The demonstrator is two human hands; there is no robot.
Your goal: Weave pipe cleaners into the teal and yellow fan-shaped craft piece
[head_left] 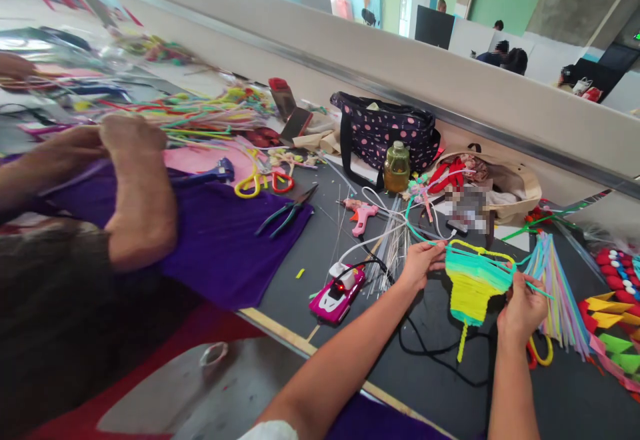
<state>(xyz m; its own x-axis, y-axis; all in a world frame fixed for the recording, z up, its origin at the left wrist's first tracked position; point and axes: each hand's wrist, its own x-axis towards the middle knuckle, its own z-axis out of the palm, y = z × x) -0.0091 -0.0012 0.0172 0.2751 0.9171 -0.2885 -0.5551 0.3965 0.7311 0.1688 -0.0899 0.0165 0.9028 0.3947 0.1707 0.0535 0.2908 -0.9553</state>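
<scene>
A yellow and turquoise piece wound from fuzzy pipe cleaners (469,287) is held above the table, with a twisted yellow stem hanging from its lower end. My left hand (423,263) pinches its upper left side, where a turquoise strand loops up and away. At the right edge, my right hand (523,307) is closed on the turquoise strand, whose tip sticks out beyond the fingers. Turquoise strands stretch across the top between both hands. Just behind my right hand lies a fan of pastel pipe cleaners (557,300), and yellow-handled scissors (543,350) are partly hidden by it.
A pink glue gun (364,217), a magenta power strip (337,297) with a black cord, and pliers (287,213) lie to the left. Behind stand a green bottle (397,168) and a dotted bag (385,130). A co-worker's arm (140,193) rests over purple cloth (225,240).
</scene>
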